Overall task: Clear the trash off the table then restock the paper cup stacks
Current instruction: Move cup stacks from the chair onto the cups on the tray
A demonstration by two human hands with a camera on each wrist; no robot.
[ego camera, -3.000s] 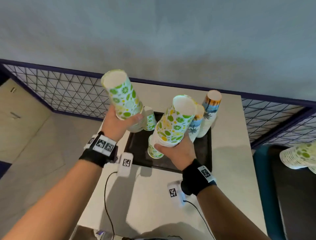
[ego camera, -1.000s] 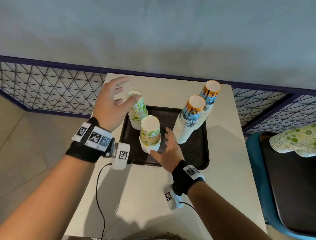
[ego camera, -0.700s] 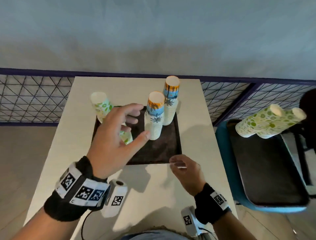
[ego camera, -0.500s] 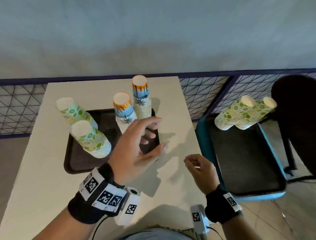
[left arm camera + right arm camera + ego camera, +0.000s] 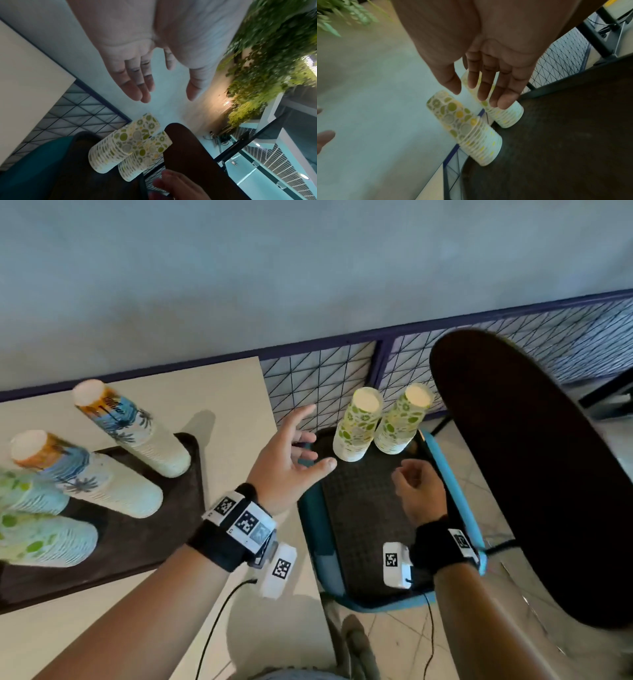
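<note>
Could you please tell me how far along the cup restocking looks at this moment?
Done: four cup stacks stand on the dark tray on the table, two palm-print, two green, and no trash shows there. In hand: nothing; the left hand is spread open and the right hand loosely curled, both near the two green-print stacks on the blue-rimmed tray. Left: probably moving those two across.

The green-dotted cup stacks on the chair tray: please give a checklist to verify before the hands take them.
1. Left hand free, fingers spread: ok.
2. Right hand holds nothing: ok.
3. Two green-dotted cup stacks upright, side by side on the blue-rimmed tray: ok.
4. Hands touching the stacks: not yet, both apart.
5. Dark chair back close beside the right stack: not ok, little room.
6. Free place on the table tray for more stacks: cannot tell.
</note>
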